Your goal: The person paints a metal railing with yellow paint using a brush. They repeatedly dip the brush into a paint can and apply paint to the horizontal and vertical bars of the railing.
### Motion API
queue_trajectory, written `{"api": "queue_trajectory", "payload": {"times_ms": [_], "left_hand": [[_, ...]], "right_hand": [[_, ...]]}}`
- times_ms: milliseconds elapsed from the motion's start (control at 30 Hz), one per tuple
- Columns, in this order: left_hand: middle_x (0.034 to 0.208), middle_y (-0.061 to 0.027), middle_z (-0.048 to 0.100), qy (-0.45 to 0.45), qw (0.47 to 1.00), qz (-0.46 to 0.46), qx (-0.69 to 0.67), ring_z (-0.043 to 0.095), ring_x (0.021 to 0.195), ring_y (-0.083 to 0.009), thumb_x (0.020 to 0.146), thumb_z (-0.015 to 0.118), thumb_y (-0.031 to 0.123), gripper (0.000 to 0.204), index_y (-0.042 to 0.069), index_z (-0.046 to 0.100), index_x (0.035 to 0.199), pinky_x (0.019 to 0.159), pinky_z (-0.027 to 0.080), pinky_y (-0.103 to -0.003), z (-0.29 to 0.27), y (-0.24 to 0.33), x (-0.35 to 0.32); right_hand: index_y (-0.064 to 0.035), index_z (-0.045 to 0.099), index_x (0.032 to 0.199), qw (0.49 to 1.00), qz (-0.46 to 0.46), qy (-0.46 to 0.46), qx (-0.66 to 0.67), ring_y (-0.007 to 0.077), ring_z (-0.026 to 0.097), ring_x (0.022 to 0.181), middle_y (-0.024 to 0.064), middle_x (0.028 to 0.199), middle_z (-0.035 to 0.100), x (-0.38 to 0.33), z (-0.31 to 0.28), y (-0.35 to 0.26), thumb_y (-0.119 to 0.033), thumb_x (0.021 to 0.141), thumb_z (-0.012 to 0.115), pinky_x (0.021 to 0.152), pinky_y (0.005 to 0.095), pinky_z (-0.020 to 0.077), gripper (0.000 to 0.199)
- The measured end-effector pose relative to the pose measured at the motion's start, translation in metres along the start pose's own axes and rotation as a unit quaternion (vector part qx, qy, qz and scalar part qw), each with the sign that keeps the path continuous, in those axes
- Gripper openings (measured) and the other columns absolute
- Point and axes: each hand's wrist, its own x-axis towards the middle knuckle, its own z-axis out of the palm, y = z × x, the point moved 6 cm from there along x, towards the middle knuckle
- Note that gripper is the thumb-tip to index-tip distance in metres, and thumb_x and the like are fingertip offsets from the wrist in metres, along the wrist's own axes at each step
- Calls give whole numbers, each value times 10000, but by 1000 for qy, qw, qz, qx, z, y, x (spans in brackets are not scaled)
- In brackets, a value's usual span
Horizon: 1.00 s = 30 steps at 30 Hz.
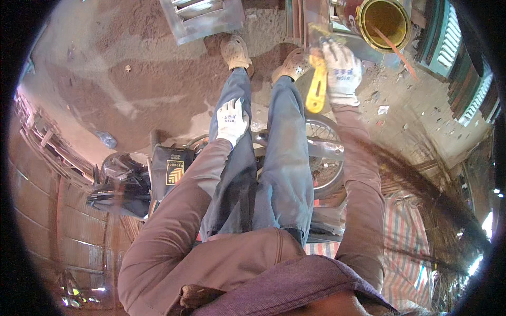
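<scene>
1. a paintbrush with a flat yellow plastic handle [317,84] is held in the right hand [342,71], which is covered by a white knitted work glove; the gloved fingers are closed around the upper end of the handle, near the bristle end, while the yellow tail hangs free towards the person's knee.
2. the brush is found just beside the right foot, in front of the grey louvred wooden panel [203,18] lying on the reddish dirt ground [132,79], and close to the open round metal tin with a yellow-coated inside [382,21].
3. a thin reddish stick [392,47] is seen leaning out of the tin.
4. the left hand [231,121], also gloved in white, is rested flat on the left thigh of the blue trousers; its fingers are spread loosely and nothing is held in it.
5. the brush is judged to be light and stiff in the handle, soft at the bristles, and possibly slippery where wet paint has run; it is best gripped around the bare yellow shaft, clear of the bristles.
6. the tin is judged to be heavier and easily tipped, so its wall would be the part to steady.
</scene>
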Motion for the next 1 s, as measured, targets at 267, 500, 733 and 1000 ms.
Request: {"api": "queue_trajectory", "payload": {"times_ms": [267,500,733,1000], "left_hand": [[1211,-159,584,1,1000,-6,19,540,1130,-341,772,610,237,505,67,563,1245,950,408,-474,-6,0,2],[1235,-157,573,-20,1000,-6,-9,524,1152,-342,772,608,224,506,76,561,1253,958,399,-477,-4,-3,2],[1228,-158,579,-1,1000,-1,7,536,1136,-337,776,605,227,481,76,576,1232,958,400,-470,-3,-8,-1],[1188,-153,596,-16,1000,-3,15,550,1118,-331,787,605,238,463,72,580,1219,942,414,-472,-9,-4,3]], "right_hand": [[-175,616,1250,980,159,-14,114,240,634,993,39,1187,659,-64,5,35,-327,799,628,858,389,485,476],[-258,604,1279,998,58,-28,20,185,624,985,-19,1241,634,-71,21,-12,-228,852,542,849,387,481,433],[-245,631,1247,986,146,72,36,174,622,990,-55,1235,642,-67,3,-14,-246,821,602,808,350,489,427],[-226,648,1157,990,131,57,-14,160,589,1016,-77,1206,632,-30,18,-23,-211,790,609,823,378,464,369]]}}
